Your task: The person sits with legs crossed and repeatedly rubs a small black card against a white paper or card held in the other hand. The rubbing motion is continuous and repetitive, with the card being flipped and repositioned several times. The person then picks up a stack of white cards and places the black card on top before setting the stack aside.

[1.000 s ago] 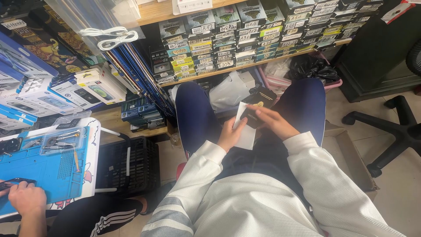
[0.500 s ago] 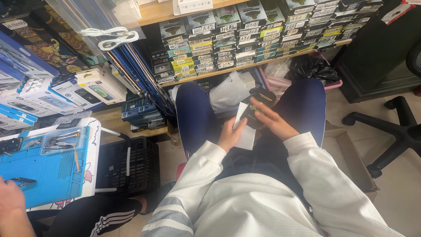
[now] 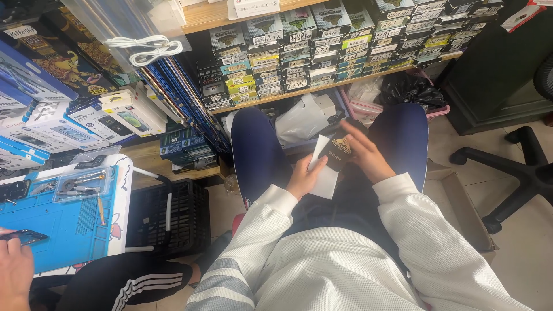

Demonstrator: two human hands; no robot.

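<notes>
I sit with my knees apart in dark blue trousers and white sleeves. My left hand holds a white flat paper sleeve over my lap. My right hand grips a small black packet with a yellow picture, which rests against the top of the white sleeve. Both hands meet between my knees, in front of the low shelf.
A wooden shelf carries rows of several small boxes. Blue boxes are stacked at left. A co-worker's hand holds a phone by a blue work mat. A black crate, cardboard box and office chair base stand around me.
My right hand has lifted the black packet a little up and away from the white sleeve. The co-worker's hand at lower left has shifted down and back.
</notes>
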